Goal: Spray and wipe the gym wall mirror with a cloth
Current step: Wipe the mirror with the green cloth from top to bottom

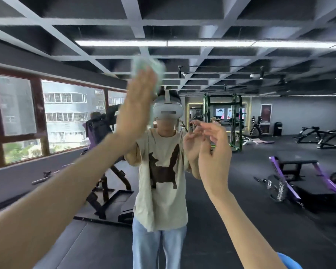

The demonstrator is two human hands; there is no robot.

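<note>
Left hand (136,105) flat — pressing cloth (150,65) on mirror (279,123), right hand (213,150) loosely curled

Mirror (291,113) is smooth, glossy glass. Cloth (149,67) looks like soft pale-green fabric, though it's pretty blurred. Stuff in the reflection: floor (260,220) is dark, matt and kinda rubbery-looking, shirt (163,200) is matt beige cloth, jeans (147,249) are light denim, headset (168,112) is smooth white plastic, window frame (38,111) looks like brown wood, and rack (236,117) is green painted metal.
</note>
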